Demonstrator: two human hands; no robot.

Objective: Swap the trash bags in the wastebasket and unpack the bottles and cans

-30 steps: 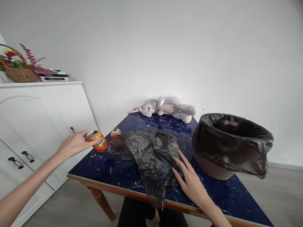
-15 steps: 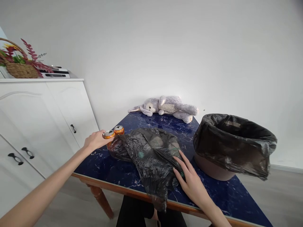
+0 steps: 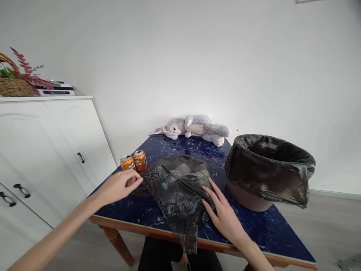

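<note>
Two orange drink cans (image 3: 140,161) stand upright side by side at the table's left edge. Just in front of them, my left hand (image 3: 121,185) is loosely curled, with a gap between thumb and forefinger and nothing visible in it. Its fingertips are close to the left end of a black plastic bag (image 3: 175,184); whether they touch it I cannot tell. Through the thin film, pale bottle-like shapes and green caps show. My right hand (image 3: 222,214) lies on the bag's right side with its fingers spread. The bag's loose end hangs over the table's front edge.
A bin (image 3: 248,197) lined with a black bag stands on the right of the blue marbled table (image 3: 129,210). A grey plush rabbit (image 3: 194,127) lies at the back against the wall. White cabinets (image 3: 56,150) stand to the left, with a flower basket (image 3: 17,86) on top.
My left hand has let go of the orange cans and come nearer to me, leaving them upright. My right hand stays on the bag. The view has shifted slightly right.
</note>
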